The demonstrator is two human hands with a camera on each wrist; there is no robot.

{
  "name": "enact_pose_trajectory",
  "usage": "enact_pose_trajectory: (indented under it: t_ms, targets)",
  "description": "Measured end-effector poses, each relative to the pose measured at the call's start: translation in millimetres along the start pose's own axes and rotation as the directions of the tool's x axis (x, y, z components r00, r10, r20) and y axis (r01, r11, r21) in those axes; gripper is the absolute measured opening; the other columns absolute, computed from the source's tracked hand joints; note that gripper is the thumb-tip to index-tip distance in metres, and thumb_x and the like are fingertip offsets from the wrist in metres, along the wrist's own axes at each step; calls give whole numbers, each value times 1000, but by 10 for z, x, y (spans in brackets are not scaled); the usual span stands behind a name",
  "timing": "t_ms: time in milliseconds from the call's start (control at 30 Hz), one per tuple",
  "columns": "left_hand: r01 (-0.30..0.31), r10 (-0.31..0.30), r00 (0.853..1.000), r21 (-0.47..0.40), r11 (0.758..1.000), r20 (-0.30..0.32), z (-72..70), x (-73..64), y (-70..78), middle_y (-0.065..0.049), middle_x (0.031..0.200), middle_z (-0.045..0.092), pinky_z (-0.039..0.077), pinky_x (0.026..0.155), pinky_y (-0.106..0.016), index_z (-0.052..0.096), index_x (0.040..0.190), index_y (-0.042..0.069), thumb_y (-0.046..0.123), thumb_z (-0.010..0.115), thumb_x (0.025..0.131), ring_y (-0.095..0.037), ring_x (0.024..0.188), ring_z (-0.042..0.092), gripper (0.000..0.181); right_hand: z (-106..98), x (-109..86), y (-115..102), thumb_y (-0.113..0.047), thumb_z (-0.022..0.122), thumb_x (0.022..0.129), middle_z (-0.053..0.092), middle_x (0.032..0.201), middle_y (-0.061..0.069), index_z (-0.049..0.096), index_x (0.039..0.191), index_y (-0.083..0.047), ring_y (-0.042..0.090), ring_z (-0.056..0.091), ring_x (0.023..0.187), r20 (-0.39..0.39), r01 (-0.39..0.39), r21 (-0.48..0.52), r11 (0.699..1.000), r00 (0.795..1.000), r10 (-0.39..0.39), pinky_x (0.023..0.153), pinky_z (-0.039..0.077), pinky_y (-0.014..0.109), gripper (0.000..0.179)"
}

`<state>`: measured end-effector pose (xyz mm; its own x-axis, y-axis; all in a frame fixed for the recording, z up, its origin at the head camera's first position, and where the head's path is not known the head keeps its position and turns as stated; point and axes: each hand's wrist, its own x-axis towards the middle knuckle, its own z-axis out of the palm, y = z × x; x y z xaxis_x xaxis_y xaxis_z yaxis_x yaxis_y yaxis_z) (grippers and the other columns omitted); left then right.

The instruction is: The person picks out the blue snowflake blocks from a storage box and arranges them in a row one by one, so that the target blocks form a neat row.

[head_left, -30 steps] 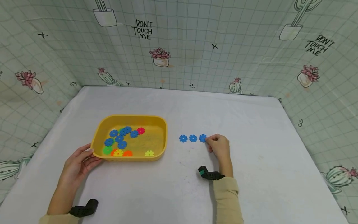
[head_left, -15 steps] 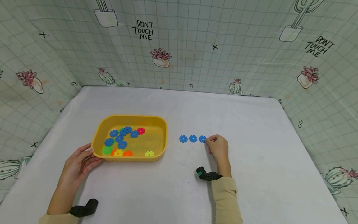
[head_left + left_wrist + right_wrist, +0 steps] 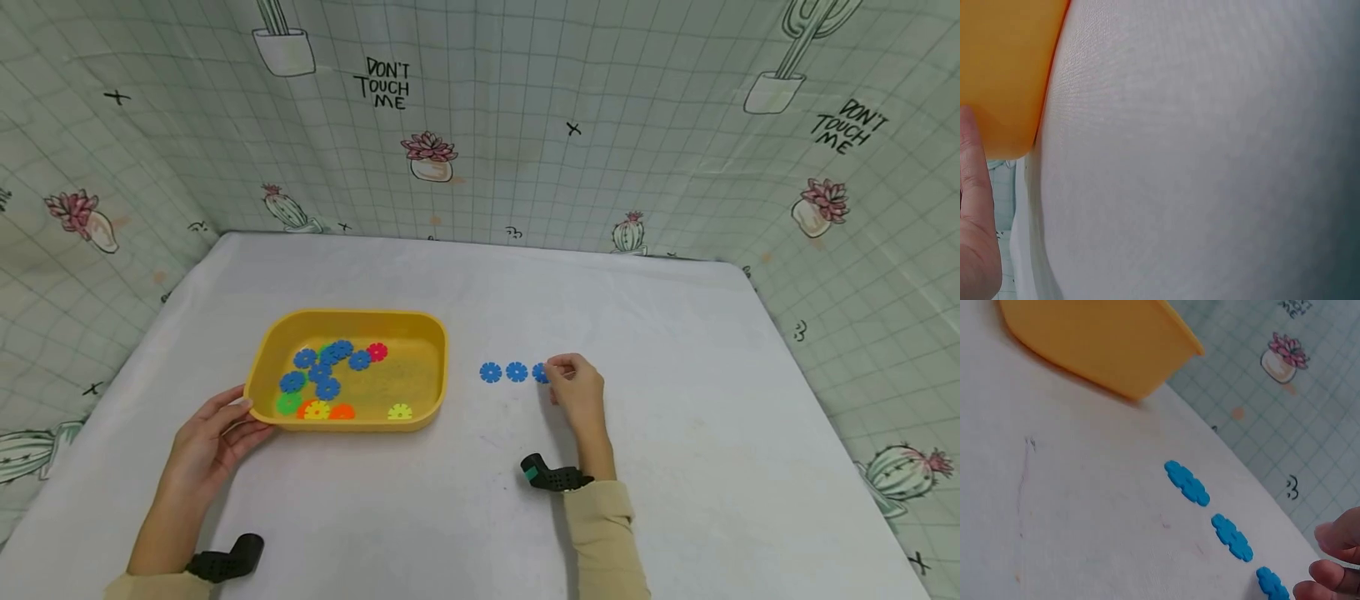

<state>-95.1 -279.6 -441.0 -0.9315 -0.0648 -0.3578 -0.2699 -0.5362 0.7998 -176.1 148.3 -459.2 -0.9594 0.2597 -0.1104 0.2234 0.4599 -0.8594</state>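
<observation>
The right hand (image 3: 581,396) has been shifted slightly left and away from the body; the third blue disc (image 3: 540,372) is now partly covered by it. Little shift is noted in the disc itself; its place in line is judged reached. The right fingers (image 3: 1329,575) are loosely bent beside the disc; none is seen pinched, so release is judged likely.

Nearest: black camera (image 3: 225,560) worn at left wrist, second camera (image 3: 555,475) at right. By the left hand (image 3: 210,433), the yellow tray (image 3: 405,375) is gripped at its near left corner. Inside, blue discs (image 3: 327,388) are bunched mostly leftward, mixed with other colours; a red disc (image 3: 377,352) is seen farther back.

Right of the tray, a narrow gap, then the first disc (image 3: 491,372) and middle disc (image 3: 516,372), laid flat, apart.

Wide table (image 3: 690,400) surface is left rightward and beyond the row. Far edge is backed by patterned cloth (image 3: 510,167).
</observation>
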Motion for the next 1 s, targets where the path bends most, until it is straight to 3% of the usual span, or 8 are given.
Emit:
enact_pose_trajectory:
  t_ms: [133, 233, 567, 800, 1000]
  targets:
    - [-3, 3, 1000, 4, 1000, 5, 6, -3, 8, -1, 87, 69, 58, 72, -28, 62, 103, 21, 9, 54, 93, -16, 76, 68, 17, 68, -85, -142, -19, 62, 89, 61, 91, 13, 62, 101, -3, 19, 56, 71, 20, 100, 6, 995, 995, -100, 56, 51, 20, 20]
    - [-3, 3, 1000, 17, 1000, -4, 16, -4, 13, 0, 86, 69, 58, 71, -27, 62, 102, 22, 10, 55, 93, -15, 75, 68, 17, 146, -165, -267, -17, 64, 88, 63, 91, 13, 64, 98, -3, 21, 58, 79, 31, 197, 13, 980, 980, -197, 65, 51, 23, 18]
    - [8, -7, 1000, 45, 999, -26, 45, -6, 21, 1, 86, 68, 58, 72, -27, 61, 102, 23, 13, 58, 92, -15, 75, 67, 15, 478, -475, -657, -18, 65, 87, 63, 95, 9, 64, 96, -4, 20, 59, 87, 130, 420, 123, 899, 891, -434, 81, 54, 36, 16]
    - [9, -8, 1000, 41, 999, -26, 49, -10, 37, 1, 86, 68, 58, 72, -27, 61, 101, 23, 12, 57, 92, -14, 75, 67, 15, 737, -656, -933, -19, 63, 89, 61, 100, 9, 63, 99, -5, 24, 58, 96, 274, 463, 168, 871, 827, -492, 91, 52, 38, 18]
    - [6, -5, 1000, 46, 999, -29, 46, -29, 43, 1, 86, 68, 58, 72, -27, 61, 102, 23, 12, 57, 93, -14, 76, 68, 15, 1050, -743, -1061, -17, 62, 89, 60, 105, 9, 63, 105, -5, 25, 57, 103, 422, 444, 173, 879, 773, -473, 96, 49, 37, 20]
